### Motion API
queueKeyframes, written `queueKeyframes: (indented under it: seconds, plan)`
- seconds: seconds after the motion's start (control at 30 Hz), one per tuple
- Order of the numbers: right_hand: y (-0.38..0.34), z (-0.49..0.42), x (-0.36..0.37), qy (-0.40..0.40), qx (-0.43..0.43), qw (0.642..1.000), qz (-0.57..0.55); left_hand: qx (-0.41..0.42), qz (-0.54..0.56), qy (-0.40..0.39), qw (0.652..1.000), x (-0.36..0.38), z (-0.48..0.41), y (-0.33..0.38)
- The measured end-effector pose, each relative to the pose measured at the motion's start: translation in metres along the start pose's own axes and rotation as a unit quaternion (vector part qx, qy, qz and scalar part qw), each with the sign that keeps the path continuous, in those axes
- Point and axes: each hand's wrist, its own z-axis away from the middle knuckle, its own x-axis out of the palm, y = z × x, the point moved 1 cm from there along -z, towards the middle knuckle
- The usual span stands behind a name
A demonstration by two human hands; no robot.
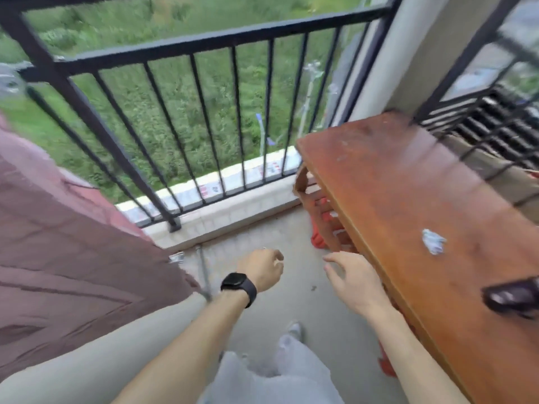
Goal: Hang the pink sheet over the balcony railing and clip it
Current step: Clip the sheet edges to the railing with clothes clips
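Note:
The pink sheet (67, 252) hangs in broad folds at the left, draped down to the balcony floor. The black metal balcony railing (204, 43) runs across the top, with vertical bars down to a pale ledge. My left hand (264, 269), a black watch on its wrist, is loosely curled in the middle, holding nothing I can see. My right hand (353, 279) is beside it with fingers spread, close to the edge of the wooden table. Both hands are apart from the sheet. The frame is blurred and no clip is recognisable.
A worn reddish wooden table (408, 199) stands at the right, with a white crumpled scrap (433, 242) and a dark object (513, 295) on top. A pillar (408, 53) and a second railing are at the far right. Grey floor and my legs lie below.

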Motion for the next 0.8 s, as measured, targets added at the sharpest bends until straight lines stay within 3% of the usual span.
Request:
queueKeyframes:
  seconds: [0.2,0.4,0.53,0.67,0.8]
  plan:
    - [0.083,0.057,-0.04,0.039,0.167,0.985,0.009,0.144,-0.077,-0.011,0.987,0.022,-0.035,0.094]
    - [0.181,0.075,-0.067,0.022,0.316,0.948,-0.019,0.214,-0.1,-0.08,0.968,0.053,-0.082,0.193]
    - [0.254,0.051,-0.078,0.01,0.357,0.933,-0.052,0.185,-0.084,-0.138,0.969,0.082,-0.135,0.254]
    - [0.325,0.0,-0.081,-0.001,0.369,0.925,-0.096,0.097,-0.009,-0.191,0.977,0.123,-0.202,0.307]
    - [0.377,-0.06,-0.073,-0.021,0.358,0.928,-0.1,0.031,0.031,-0.189,0.981,0.168,-0.263,0.346]
